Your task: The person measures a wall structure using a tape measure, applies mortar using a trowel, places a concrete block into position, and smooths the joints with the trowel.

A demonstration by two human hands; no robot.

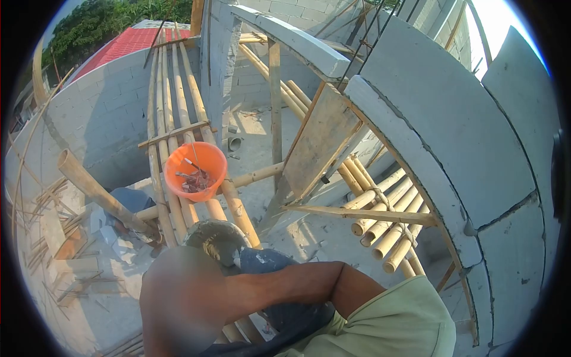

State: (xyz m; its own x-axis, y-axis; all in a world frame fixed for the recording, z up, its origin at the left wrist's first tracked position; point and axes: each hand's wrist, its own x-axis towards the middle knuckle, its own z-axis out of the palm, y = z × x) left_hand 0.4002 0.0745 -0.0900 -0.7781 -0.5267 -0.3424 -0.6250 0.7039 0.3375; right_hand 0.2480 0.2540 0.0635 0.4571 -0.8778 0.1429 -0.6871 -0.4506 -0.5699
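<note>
Beyond one grey bucket (196, 231) sits one orange bucket (208, 156); hands' state I cannot tell.

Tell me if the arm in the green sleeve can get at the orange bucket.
Probably yes: the arm would need to stretch forward past the grey bucket, but the orange bucket stands on the bamboo poles with its top uncovered. The hand itself cannot be made out.

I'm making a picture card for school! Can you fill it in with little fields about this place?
Place: unfinished building, grey block walls
Orange bucket: on bamboo poles; contents unclear
Grey container: just nearer than the bucket
Arm: bare below a light green sleeve
Hands: can't be made out
Behind: red roof, green trees
</note>
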